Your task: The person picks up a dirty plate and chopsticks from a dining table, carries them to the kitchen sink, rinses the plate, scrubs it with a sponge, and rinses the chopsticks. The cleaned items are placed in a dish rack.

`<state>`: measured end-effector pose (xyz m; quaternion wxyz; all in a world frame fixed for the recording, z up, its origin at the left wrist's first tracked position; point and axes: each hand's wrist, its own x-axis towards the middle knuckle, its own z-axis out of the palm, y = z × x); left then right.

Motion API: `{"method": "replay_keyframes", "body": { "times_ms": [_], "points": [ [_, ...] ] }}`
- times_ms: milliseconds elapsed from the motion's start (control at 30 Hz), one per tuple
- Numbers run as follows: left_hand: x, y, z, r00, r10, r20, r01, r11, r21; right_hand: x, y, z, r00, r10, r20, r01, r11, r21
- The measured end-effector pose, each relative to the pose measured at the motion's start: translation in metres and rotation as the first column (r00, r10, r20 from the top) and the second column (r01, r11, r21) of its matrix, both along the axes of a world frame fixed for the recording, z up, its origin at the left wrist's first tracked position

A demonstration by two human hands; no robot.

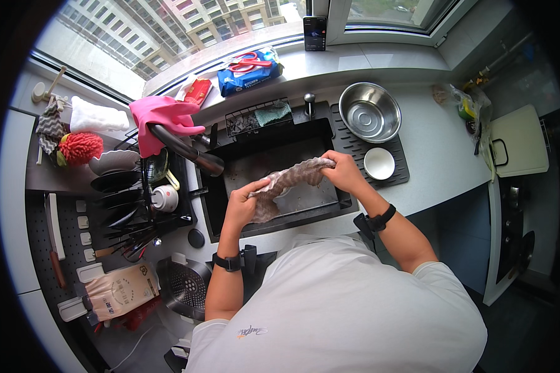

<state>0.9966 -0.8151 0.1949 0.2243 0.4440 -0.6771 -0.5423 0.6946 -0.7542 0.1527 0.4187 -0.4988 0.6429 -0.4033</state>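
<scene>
A brownish-grey patterned cloth [287,183] is stretched between my two hands above the dark kitchen sink [280,224]. My left hand [243,205] grips its left end, where part of the cloth hangs down. My right hand [343,171] pinches the right end, a little higher in the view. Small bits lie on the sink's wet bottom. The dark faucet [186,151] reaches in from the left, with pink rubber gloves [163,119] draped over it. Behind the sink's far edge, a wire caddy holds a green scouring cloth [273,113].
Right of the sink, a steel basin [370,112] and a white bowl [379,163] rest on a black drying mat [399,161]. A loaded dish rack [144,186] stands left. Scissors [248,63] lie on a blue wipes pack [247,81] on the sill, near an upright phone [315,34].
</scene>
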Motion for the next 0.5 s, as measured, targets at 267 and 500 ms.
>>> {"method": "replay_keyframes", "body": {
  "times_ms": [267,500],
  "points": [
    [0.011,-0.009,0.004,0.992,-0.058,0.116,0.051,0.997,0.06,0.0,-0.001,0.017,0.924,0.019,0.382,-0.001,0.999,-0.045],
    [-0.001,-0.004,0.006,0.904,-0.346,0.249,0.323,0.937,0.131,0.019,-0.01,0.052,0.921,0.267,0.285,-0.25,0.963,-0.097]
  ]
}}
